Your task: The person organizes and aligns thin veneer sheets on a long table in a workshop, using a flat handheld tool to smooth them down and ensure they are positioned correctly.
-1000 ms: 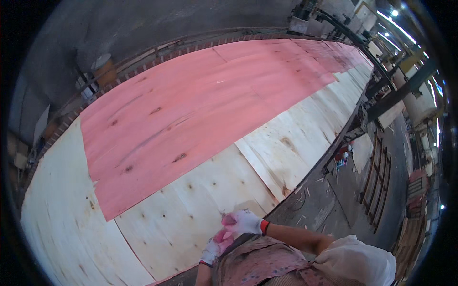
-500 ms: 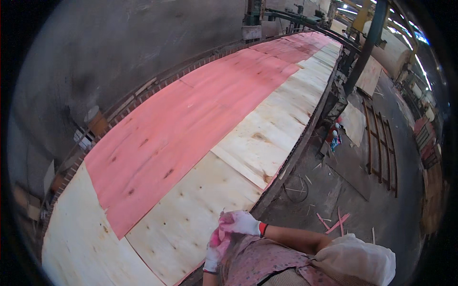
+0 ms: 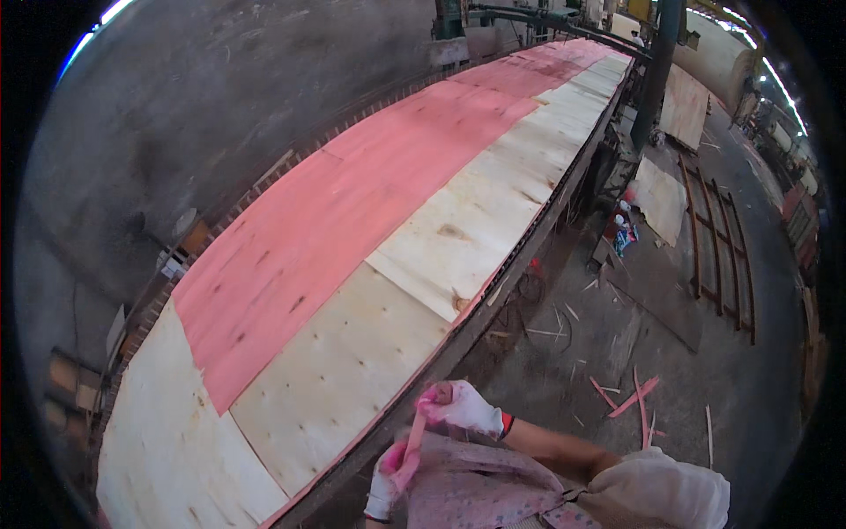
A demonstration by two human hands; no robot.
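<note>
A narrow pink strip of wood veneer [image 3: 416, 434] stretches between my hands, close to my body and beside the near edge of the long table. My right hand [image 3: 460, 409], in a white glove with pink-stained fingers, is closed on its upper end. The lower end is in the closed fingers of my left hand [image 3: 390, 480], gloved and stained the same way. Beyond them, pale veneer sheets [image 3: 344, 344] with dark knots lie edge to edge along the table. A wide pink sheet [image 3: 352, 212] covers its middle.
A dark rail [image 3: 493, 309] borders the table on my side. Pink and pale offcuts [image 3: 636, 401] lie scattered on the floor to the right. Farther off are a metal frame like a ladder [image 3: 718, 247], a loose veneer sheet [image 3: 659, 201] and a dark post [image 3: 656, 97].
My hands, close together before, have drawn apart, and the pink strip now shows between them. The view has shifted a little to the right, with more floor showing.
</note>
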